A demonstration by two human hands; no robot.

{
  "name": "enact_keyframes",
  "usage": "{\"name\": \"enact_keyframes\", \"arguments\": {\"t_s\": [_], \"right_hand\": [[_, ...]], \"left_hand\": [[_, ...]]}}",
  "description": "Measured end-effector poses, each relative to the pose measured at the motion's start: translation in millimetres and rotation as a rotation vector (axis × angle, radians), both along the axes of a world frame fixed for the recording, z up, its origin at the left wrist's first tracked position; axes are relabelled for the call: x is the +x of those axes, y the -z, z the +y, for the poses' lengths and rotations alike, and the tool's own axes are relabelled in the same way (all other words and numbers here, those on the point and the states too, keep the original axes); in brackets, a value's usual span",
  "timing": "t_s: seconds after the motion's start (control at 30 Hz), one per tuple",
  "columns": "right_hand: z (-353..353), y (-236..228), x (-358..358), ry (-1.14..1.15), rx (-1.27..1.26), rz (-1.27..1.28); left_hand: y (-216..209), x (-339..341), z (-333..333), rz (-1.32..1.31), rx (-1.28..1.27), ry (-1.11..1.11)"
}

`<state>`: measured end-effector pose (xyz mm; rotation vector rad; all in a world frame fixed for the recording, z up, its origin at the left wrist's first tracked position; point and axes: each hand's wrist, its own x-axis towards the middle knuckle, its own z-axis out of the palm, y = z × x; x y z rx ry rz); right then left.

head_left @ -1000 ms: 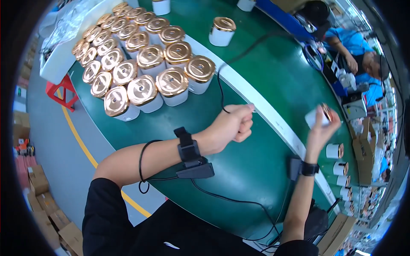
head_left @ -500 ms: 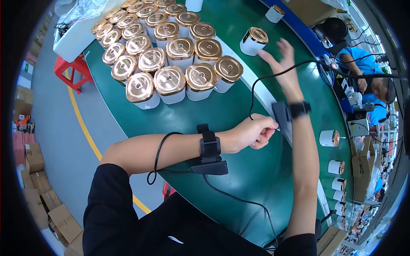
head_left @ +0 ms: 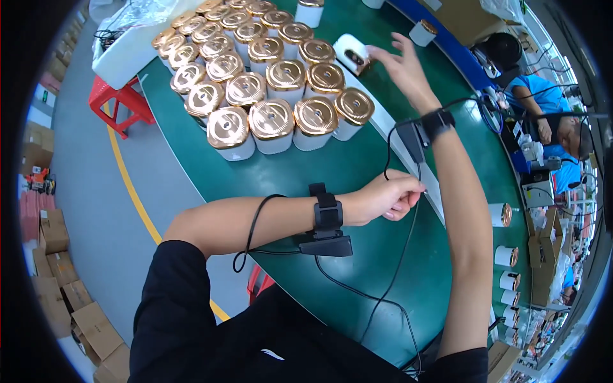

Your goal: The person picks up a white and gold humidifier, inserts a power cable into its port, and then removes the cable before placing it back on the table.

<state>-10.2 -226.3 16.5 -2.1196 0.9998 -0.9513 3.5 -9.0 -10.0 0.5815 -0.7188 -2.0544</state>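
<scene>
Many canisters (head_left: 271, 118) stand left; several remain right. Right hand (head_left: 403, 73) is spread at tipped canister (head_left: 350, 48); left hand (head_left: 386, 199) pinches, contents unclear.

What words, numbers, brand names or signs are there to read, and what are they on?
None can be read clearly.
Black shirt: a small white mark, no readable letters.
Brown carton at lower left: print too small.
Green sign at far left: too small.
Front-left gold-topped canister: any print is too small.
</scene>
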Motion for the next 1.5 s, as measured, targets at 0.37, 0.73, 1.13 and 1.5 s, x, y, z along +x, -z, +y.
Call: {"name": "enact_keyframes", "arguments": {"t_s": [0.37,0.73,1.13,1.5], "right_hand": [[37.5,4.6,-55.8,0.159,0.187,-0.111],[176.1,-22.2,-162.3,0.173,0.603,0.07],[208.1,2.9,-133.6,0.091,0.652,-0.765],[235.5,25.1,-118.2,0.088,-0.101,-0.483]], "left_hand": [[2.3,-7.8,7.8,0.045,0.041,-0.164],[1.2,3.0,-4.5,-0.3,-0.2,-0.435],[4.8,-2.1,1.4,-0.061,0.213,-0.375],[0.5,9.5,-3.4,0.064,0.476,-0.371]]}}
